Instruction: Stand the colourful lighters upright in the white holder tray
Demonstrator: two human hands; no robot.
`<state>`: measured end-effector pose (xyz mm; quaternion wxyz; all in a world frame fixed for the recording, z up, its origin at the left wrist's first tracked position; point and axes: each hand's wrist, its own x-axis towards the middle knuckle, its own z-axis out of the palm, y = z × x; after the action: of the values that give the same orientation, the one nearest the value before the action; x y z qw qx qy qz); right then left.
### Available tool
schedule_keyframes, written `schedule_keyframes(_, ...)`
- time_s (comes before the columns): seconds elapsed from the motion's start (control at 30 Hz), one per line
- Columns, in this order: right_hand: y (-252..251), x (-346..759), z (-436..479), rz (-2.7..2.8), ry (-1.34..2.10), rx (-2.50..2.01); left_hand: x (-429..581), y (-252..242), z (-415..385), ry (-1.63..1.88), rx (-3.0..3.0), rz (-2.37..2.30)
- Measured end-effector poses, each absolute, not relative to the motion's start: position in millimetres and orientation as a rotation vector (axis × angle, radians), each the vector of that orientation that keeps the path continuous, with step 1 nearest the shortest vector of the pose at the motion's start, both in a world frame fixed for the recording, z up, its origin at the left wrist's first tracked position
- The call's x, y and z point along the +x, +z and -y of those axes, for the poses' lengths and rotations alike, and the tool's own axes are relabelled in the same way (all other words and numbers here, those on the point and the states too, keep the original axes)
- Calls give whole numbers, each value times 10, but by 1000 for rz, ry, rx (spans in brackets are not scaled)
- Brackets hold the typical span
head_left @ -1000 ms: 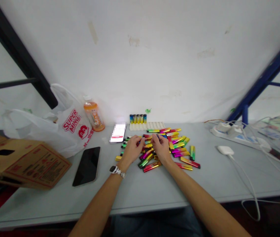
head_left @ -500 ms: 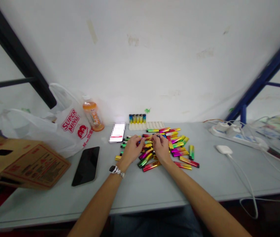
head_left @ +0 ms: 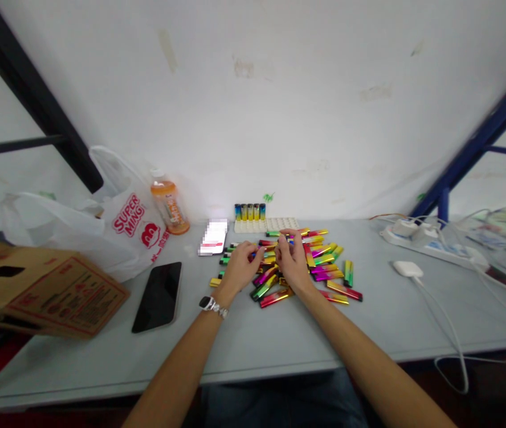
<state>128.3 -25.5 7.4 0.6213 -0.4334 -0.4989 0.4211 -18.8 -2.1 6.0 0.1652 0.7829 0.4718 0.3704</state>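
A heap of shiny rainbow-coloured sticks [head_left: 329, 266] lies on the grey table [head_left: 257, 339]. Both hands rest on the heap's left part. My left hand [head_left: 239, 272], with a watch on its wrist, has its fingers curled and pinches a stick at its fingertips. My right hand [head_left: 294, 264] is closed too, its fingertips raised over the far edge of the heap and gripping a stick. Just behind the hands stands a white tray [head_left: 275, 225] with several sticks upright [head_left: 249, 212] in its left end.
A black phone [head_left: 158, 295] lies to the left and a lit phone [head_left: 214, 238] behind it. Further left are an orange bottle [head_left: 169, 208], a white plastic bag [head_left: 114, 229] and a cardboard box [head_left: 43, 291]. To the right are a power strip [head_left: 431, 242] and a white charger [head_left: 407, 268] with cables.
My right hand has lifted a little and moved toward the white tray. My left hand has stayed on the heap.
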Motion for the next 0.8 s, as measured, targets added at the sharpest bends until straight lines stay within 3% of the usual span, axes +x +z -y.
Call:
schedule_keyframes(0.17,105,1360,183,1275,919,-874,-186,38,2,1069,2225,-1315)
schedule_keyframes(0.4,344,1619,-80,1565,472,-1056,-191,62,18,1082,2238,-1313)
schedule_keyframes(0.8,443,1836,-1276,1888,342,-1161,-211,55,1,1072,2204,-1312)
